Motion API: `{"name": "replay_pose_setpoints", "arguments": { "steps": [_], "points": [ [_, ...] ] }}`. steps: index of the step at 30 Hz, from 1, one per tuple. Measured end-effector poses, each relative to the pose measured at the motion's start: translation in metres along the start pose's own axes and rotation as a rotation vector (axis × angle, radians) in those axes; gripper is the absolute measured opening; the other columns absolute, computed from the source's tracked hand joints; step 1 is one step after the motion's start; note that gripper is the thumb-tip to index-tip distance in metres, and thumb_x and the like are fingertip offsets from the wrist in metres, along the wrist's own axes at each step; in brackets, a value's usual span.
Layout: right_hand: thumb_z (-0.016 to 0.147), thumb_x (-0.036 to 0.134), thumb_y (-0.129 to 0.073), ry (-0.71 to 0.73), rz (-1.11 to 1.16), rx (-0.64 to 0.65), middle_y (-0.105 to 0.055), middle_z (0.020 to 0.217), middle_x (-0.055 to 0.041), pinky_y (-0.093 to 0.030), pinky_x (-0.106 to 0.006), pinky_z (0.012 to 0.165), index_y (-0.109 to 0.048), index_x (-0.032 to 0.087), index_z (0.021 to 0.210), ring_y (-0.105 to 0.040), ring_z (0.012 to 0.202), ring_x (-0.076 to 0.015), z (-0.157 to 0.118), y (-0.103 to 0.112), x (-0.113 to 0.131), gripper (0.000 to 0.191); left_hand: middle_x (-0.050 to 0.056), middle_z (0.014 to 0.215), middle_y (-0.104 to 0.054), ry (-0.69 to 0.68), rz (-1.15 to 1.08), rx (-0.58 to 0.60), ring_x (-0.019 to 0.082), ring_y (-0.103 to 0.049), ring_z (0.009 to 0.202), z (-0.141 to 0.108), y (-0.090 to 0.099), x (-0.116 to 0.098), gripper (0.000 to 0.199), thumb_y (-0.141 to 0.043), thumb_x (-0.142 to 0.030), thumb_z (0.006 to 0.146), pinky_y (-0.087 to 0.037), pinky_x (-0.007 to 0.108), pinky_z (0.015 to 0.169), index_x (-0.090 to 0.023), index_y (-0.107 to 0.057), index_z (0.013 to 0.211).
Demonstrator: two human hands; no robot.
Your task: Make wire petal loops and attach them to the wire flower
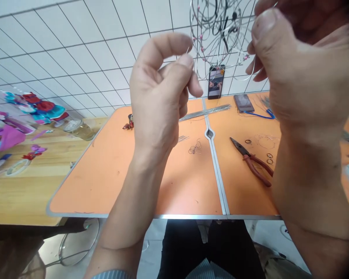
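Note:
My left hand [163, 85] is raised above the table, thumb and index finger pinched on a thin wire whose tip pokes up between them. Higher and to the right, my right hand [302, 66] is closed, with thin wire showing at its fingertips; part of this hand runs into the dark frame edge. Between the hands, at the top, is a loose tangle of wire loops [218, 35] with small pink beads and black pieces. What holds up the tangle cannot be made out.
Red-handled pliers [251, 161], small black rings [269, 158], a wire bundle [206, 112] and a little wire tangle [195, 147] lie on the orange table [104, 174]. Behind stand a propped phone [216, 83] and a lying phone [244, 103]. Left is a glass jar [79, 130].

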State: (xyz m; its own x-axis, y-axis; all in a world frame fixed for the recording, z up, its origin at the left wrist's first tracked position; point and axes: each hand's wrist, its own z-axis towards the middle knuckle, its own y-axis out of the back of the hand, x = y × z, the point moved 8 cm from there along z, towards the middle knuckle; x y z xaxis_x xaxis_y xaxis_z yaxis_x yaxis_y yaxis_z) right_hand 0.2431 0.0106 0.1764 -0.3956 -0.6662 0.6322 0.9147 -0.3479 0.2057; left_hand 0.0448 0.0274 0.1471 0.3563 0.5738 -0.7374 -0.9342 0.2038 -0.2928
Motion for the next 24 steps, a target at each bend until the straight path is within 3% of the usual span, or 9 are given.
{"name": "replay_pose_setpoints", "arguments": {
  "steps": [3,7,12,17,20,24],
  "points": [
    [0.108,0.017,-0.064,0.183,-0.092,-0.108,-0.072,0.102,-0.0037,-0.055,-0.022,0.072,-0.082,0.015,0.117,-0.07,0.084,-0.009,-0.002,0.015,0.017,0.02,-0.001,0.065,-0.067,0.126,0.006,-0.045,0.009,-0.021,0.048,-0.005,0.018,0.016,0.009,-0.067,-0.014,0.102,-0.013,0.029,0.047,-0.022,-0.072,0.101],
    [0.1,0.009,-0.071,0.181,-0.153,-0.188,-0.071,0.087,-0.0046,-0.053,-0.026,0.067,-0.083,0.013,0.107,-0.069,0.072,-0.012,-0.007,0.025,0.002,0.015,-0.001,0.065,-0.067,0.353,0.01,-0.115,0.007,-0.028,0.048,-0.018,0.046,0.052,0.014,-0.083,-0.021,0.092,-0.016,0.023,0.046,-0.023,-0.07,0.095],
    [0.098,0.021,-0.071,-0.079,-0.405,-0.116,-0.073,0.081,-0.0036,-0.047,-0.026,0.068,-0.085,0.014,0.106,-0.065,0.072,-0.0122,-0.029,0.037,-0.078,0.018,-0.003,0.062,-0.065,0.591,-0.107,-0.129,0.004,-0.021,0.044,-0.041,0.064,0.108,0.015,-0.079,-0.021,0.089,-0.015,0.018,0.042,-0.019,-0.068,0.098],
    [0.101,0.029,-0.066,-0.303,-0.776,0.017,-0.082,0.1,-0.0096,-0.05,-0.034,0.081,-0.087,0.019,0.115,-0.074,0.09,-0.0228,-0.06,0.052,-0.162,0.027,-0.005,0.06,-0.061,0.799,-0.229,-0.156,0.004,-0.021,0.041,-0.062,0.072,0.146,0.009,-0.071,-0.016,0.091,-0.015,0.015,0.04,-0.018,-0.064,0.096],
    [0.108,0.033,-0.057,-0.348,-1.035,0.147,-0.082,0.124,-0.0148,-0.046,-0.037,0.083,-0.085,0.022,0.129,-0.074,0.109,-0.0315,-0.073,0.049,-0.188,0.037,-0.005,0.061,-0.061,0.868,-0.266,-0.147,0.004,-0.025,0.042,-0.071,0.071,0.154,0.01,-0.072,-0.016,0.091,-0.017,0.015,0.039,-0.018,-0.064,0.097],
    [0.111,0.031,-0.056,-0.333,-1.154,0.311,-0.08,0.133,-0.0156,-0.041,-0.034,0.08,-0.083,0.021,0.134,-0.074,0.111,-0.0289,-0.085,0.037,-0.199,0.036,-0.005,0.062,-0.061,0.893,-0.26,-0.124,0.003,-0.026,0.043,-0.077,0.067,0.156,0.017,-0.077,-0.017,0.088,-0.017,0.015,0.04,-0.018,-0.064,0.098]
  ]
}}
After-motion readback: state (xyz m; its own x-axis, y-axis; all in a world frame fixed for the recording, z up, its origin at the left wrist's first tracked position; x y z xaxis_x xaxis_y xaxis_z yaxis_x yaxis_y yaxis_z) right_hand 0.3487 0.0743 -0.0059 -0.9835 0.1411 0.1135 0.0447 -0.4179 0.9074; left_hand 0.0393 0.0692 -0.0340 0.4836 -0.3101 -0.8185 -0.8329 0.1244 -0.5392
